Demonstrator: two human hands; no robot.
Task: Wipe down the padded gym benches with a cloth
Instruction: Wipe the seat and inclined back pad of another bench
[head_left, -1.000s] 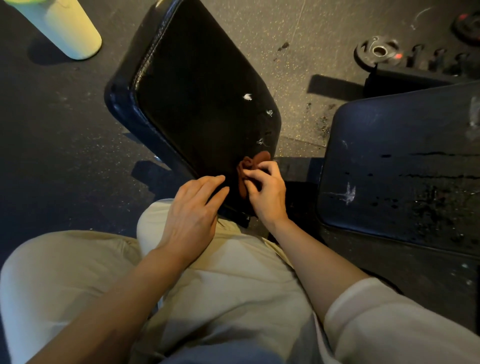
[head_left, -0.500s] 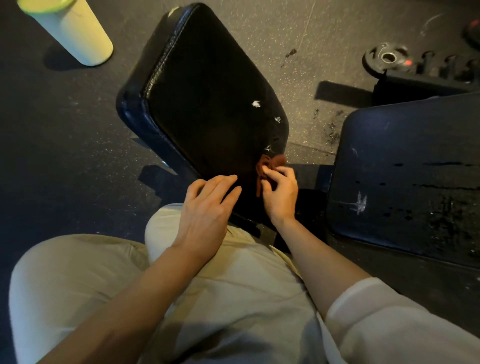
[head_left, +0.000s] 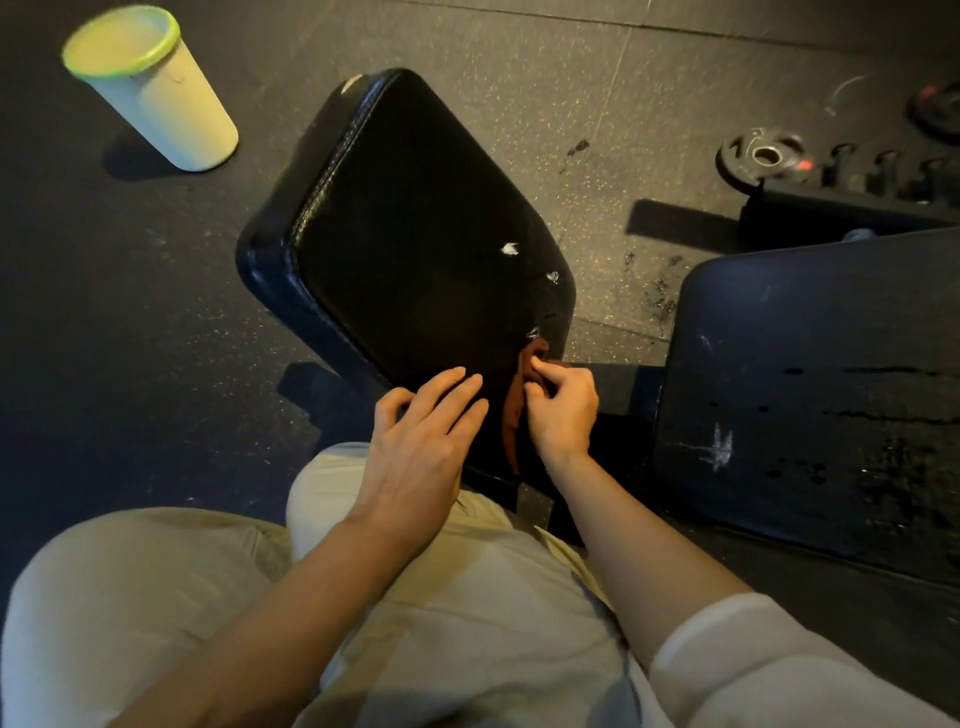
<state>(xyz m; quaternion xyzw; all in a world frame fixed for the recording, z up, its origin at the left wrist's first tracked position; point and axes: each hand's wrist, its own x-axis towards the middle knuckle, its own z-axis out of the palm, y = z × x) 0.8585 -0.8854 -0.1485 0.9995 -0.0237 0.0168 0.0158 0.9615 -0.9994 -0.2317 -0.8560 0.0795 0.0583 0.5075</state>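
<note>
brown cloth (head_left: 514, 415) runs near-far on bench pad (head_left: 415, 249) | right hand (head_left: 563, 410) grip pinches it | left hand (head_left: 421, 441) slack

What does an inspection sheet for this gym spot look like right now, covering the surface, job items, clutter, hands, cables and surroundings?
Surface: black bench pad, with white scuff marks near its right edge.
Job's things: brown cloth, bunched at the pad's near right corner; second bench pad to the right, scratched and flaking.
Clutter: pale bin with green rim on the floor, far left.
Hands: left hand rests flat on the pad, fingers straight; right hand pinches the cloth.
Cables: nothing seen.
Surroundings: speckled rubber floor; weight plate on a rack, far right.
</note>
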